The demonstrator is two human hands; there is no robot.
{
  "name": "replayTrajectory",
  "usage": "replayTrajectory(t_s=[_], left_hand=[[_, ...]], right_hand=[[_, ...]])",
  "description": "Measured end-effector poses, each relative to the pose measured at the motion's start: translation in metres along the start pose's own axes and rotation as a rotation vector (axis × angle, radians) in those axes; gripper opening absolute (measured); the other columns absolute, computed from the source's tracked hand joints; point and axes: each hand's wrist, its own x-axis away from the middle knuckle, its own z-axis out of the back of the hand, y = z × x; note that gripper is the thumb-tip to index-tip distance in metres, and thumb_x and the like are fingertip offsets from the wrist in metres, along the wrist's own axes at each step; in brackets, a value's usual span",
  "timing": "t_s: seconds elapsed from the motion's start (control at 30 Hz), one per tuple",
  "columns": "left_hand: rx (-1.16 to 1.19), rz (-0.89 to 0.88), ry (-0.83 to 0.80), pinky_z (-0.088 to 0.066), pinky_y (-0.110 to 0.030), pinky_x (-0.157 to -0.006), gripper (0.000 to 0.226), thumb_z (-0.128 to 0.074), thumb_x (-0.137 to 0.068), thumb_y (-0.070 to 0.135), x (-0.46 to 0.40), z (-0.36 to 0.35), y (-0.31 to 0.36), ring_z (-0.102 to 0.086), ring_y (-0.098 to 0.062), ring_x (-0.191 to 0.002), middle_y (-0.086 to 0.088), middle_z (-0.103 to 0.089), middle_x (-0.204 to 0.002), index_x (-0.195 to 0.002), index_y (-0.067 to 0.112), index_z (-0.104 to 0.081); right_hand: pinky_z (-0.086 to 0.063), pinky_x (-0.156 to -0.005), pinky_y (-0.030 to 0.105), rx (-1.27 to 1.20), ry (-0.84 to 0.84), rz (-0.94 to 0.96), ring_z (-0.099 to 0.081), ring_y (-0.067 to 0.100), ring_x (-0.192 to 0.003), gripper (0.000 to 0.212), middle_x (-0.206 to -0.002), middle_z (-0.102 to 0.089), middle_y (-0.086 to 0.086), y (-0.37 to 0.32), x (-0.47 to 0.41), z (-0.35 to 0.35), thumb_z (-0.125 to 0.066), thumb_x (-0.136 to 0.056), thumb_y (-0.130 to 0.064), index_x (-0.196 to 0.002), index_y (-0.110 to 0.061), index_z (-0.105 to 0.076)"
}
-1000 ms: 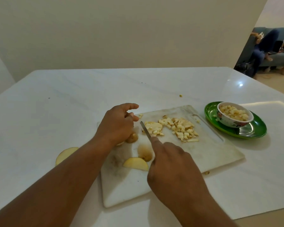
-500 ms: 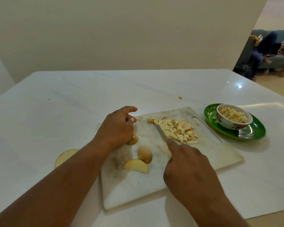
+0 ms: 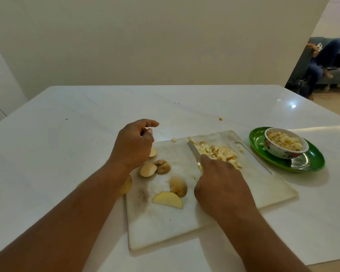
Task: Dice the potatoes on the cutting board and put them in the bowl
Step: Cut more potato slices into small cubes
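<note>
1. A white marble-look bench [image 3: 67,154] carries everything; no brand, label or readable writing shows on any item.
2. At the board's left edge a potato slice [image 3: 126,185] lies partly under the left forearm, half on the bench.
3. The left hand [image 3: 133,145] hovers over the far-left corner of the cutting board [image 3: 165,222], fingers loosely curled and relaxed, holding nothing; the index finger sticks forward.
4. Just beside and partly under that hand lies a small potato piece [image 3: 153,152].
5. Near the wrist sit two round potato pieces [image 3: 148,169], touching each other.
6. Closer to the camera lie a skin-on potato chunk [image 3: 178,186] and, touching its near side, a pale yellow wedge [image 3: 167,199] with the cut face up.
7. The right hand [image 3: 222,185] grips a knife [image 3: 193,151], fingers wrapped round the handle, which is hidden; the index finger lies along the blade's back.
8. The blade rests on edge against the left side of the diced potato pile [image 3: 218,153] on the far-right part of the board.
9. A few stray cubes lie on the board near its far edge, one on the bench beyond.
10. Right of the board, apart from it, a green plate [image 3: 310,163] holds a flower-patterned bowl [image 3: 283,152] filled with potato cubes.
</note>
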Motion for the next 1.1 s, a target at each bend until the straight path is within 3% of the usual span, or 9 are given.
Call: replayTrajectory(t_s=[0.2, 0.33, 0.43, 0.53, 0.6, 0.7, 0.77, 0.93, 1.1], left_hand=[[-0.079, 0.011, 0.025, -0.041, -0.015, -0.049, 0.030, -0.049, -0.104, 0.016, -0.002, 0.005, -0.003, -0.052, -0.003, -0.049, 0.009, -0.059, -0.061, -0.109, 0.034, -0.073], [-0.153, 0.013, -0.044, -0.039, -0.024, -0.055, 0.028, -0.050, -0.105, 0.018, -0.005, 0.012, -0.005, -0.050, -0.002, -0.045, 0.015, -0.055, -0.050, -0.107, 0.032, -0.074], [-0.184, 0.016, -0.062, -0.039, -0.025, -0.056, 0.028, -0.050, -0.105, 0.020, -0.008, 0.021, -0.002, -0.051, -0.002, -0.046, 0.017, -0.056, -0.050, -0.102, 0.034, -0.074], [-0.219, 0.041, -0.060, -0.043, -0.027, -0.062, 0.021, -0.056, -0.103, 0.025, -0.015, 0.033, -0.004, -0.058, -0.009, -0.062, 0.011, -0.063, -0.065, -0.100, 0.034, -0.075], [-0.273, 0.067, -0.148, -0.044, -0.026, -0.067, 0.005, -0.070, -0.096, 0.033, -0.017, 0.039, -0.007, -0.062, -0.011, -0.075, 0.012, -0.065, -0.076, -0.099, 0.035, -0.073], [-0.444, 0.067, -0.347, -0.044, -0.026, -0.084, 0.032, -0.084, -0.082, 0.044, -0.018, 0.042, -0.013, -0.059, -0.008, -0.099, 0.020, -0.062, -0.110, -0.110, 0.041, -0.071], [-0.496, 0.073, -0.419, -0.042, -0.028, -0.086, 0.036, -0.086, -0.078, 0.047, -0.017, 0.042, -0.012, -0.054, -0.010, -0.099, 0.018, -0.057, -0.116, -0.110, 0.044, -0.071], [-0.434, 0.029, -0.424, -0.042, -0.019, -0.067, 0.024, -0.092, -0.072, 0.042, -0.016, 0.039, -0.009, -0.060, -0.005, -0.076, 0.017, -0.068, -0.078, -0.090, 0.038, -0.077], [-0.252, -0.153, -0.182, -0.050, -0.014, -0.064, 0.010, -0.086, -0.081, 0.039, 0.000, 0.016, 0.006, -0.065, 0.002, -0.062, 0.028, -0.069, -0.068, -0.087, 0.032, -0.080]], right_hand=[[-0.040, -0.072, 0.027, -0.027, -0.033, 0.048, -0.060, 0.023, -0.102, 0.048, -0.115, -0.063, 0.003, -0.018, 0.000, -0.005, -0.049, -0.089, -0.016, -0.136, -0.022, -0.044], [-0.046, -0.084, 0.029, -0.008, -0.065, -0.013, -0.060, 0.022, -0.109, 0.059, -0.124, -0.061, 0.002, 0.000, 0.013, 0.008, -0.044, -0.088, -0.012, -0.146, -0.025, -0.038], [-0.043, -0.079, 0.027, -0.020, -0.072, -0.071, -0.059, 0.019, -0.102, 0.064, -0.121, -0.061, 0.000, 0.015, 0.027, 0.020, -0.043, -0.089, -0.013, -0.150, -0.030, -0.034], [-0.036, -0.071, 0.025, -0.021, -0.061, -0.098, -0.056, 0.018, -0.093, 0.064, -0.116, -0.061, -0.001, 0.019, 0.033, 0.023, -0.041, -0.091, -0.014, -0.152, -0.032, -0.031], [-0.036, -0.070, 0.025, -0.039, -0.037, -0.066, -0.059, 0.017, -0.095, 0.062, -0.116, -0.062, -0.003, 0.014, 0.034, 0.022, -0.041, -0.092, -0.017, -0.152, -0.032, -0.032], [-0.037, -0.069, 0.023, -0.081, 0.041, 0.036, -0.060, 0.014, -0.095, 0.058, -0.114, -0.064, -0.006, 0.004, 0.024, 0.022, -0.043, -0.094, -0.021, -0.150, -0.035, -0.037], [-0.036, -0.066, 0.022, -0.115, 0.081, 0.100, -0.058, 0.012, -0.089, 0.056, -0.108, -0.067, -0.006, 0.001, 0.010, 0.023, -0.045, -0.093, -0.020, -0.147, -0.034, -0.042], [-0.034, -0.057, 0.018, -0.240, 0.038, 0.162, -0.048, 0.006, -0.069, 0.054, -0.081, -0.060, -0.010, 0.010, -0.015, 0.021, -0.046, -0.090, -0.016, -0.140, -0.035, -0.051], [-0.043, -0.080, 0.022, -0.259, 0.008, 0.157, -0.060, 0.011, -0.099, 0.054, -0.119, -0.069, -0.007, 0.023, -0.004, 0.013, -0.047, -0.091, -0.020, -0.143, -0.035, -0.051]])
